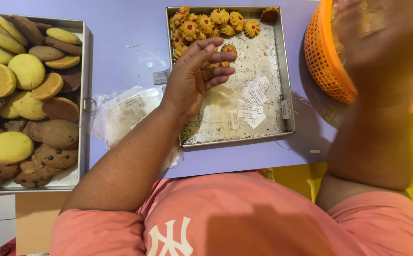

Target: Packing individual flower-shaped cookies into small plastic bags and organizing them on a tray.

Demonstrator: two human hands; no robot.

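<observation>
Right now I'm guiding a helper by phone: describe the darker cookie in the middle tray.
Find the square metal tray on the purple table. Yellow flower-shaped cookies crowd its far edge; the darker cookie sits alone in the far right corner, browner, without a red centre.

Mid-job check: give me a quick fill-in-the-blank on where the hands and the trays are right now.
The left hand hovers over the ___ tray.
The small flower-shaped cookies have ___ centres.
The blurred right hand is raised over the ___ basket.
The tray of large round cookies lies to the person's ___.

Missing words: middle; red; orange; left
</observation>
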